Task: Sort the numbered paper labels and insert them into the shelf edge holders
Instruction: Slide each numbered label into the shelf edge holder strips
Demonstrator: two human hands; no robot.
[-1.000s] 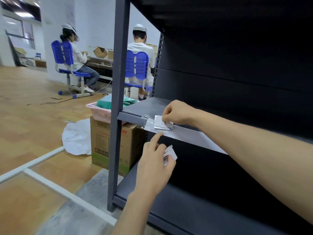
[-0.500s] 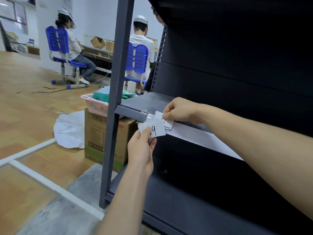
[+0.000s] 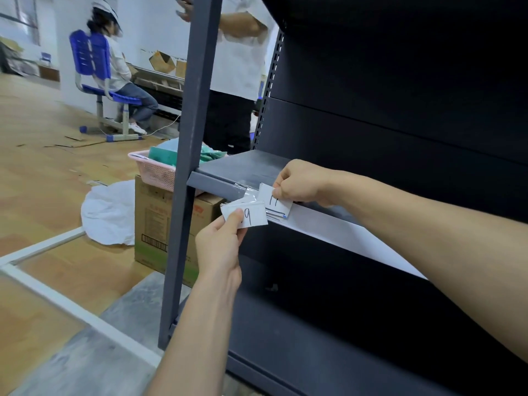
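1. Left hand (image 3: pixel 220 250): pinches flat white rectangular paper label marked 9 (image 3: pixel 253 218), at glossy clear plastic shelf-edge holder (image 3: pixel 246 194).
2. Right hand (image 3: pixel 303 181): pinches white paper label stack topped 11 (image 3: pixel 276 203), two o'clock of it.

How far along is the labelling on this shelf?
Done: no numbered label shows seated in the shelf edge holder. In hand: left hand pinches the 9 label at the holder's clear end; right hand pinches a label stack, top seemingly 11, against the edge. Left: inserting all of these.
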